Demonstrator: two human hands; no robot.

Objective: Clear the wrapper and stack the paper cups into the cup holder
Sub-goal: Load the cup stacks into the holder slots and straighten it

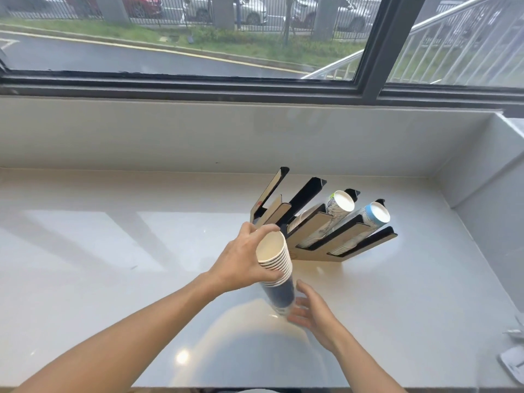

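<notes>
The left hand [243, 259] is wrapped around the upper end of a stack of paper cups [276, 269], fingers curled over the white rims, holding it tilted above the worktop [113, 251] with the open mouth facing up and away. The right hand [312, 313] sits lower, fingers spread and loose at the bottom of the stack, where a clear wrapper [283, 303] clings around the dark lower cups; whether it actually pinches the wrapper can't be told. Just beyond the hands, the cup holder [320, 236] leans back on the worktop, its slots fanning upward. Two slots on the right carry patterned cup stacks [340, 204], a middle one holds a shorter stack, and the leftmost slots show none. Behind everything runs a window [198, 38] facing a road.
</notes>
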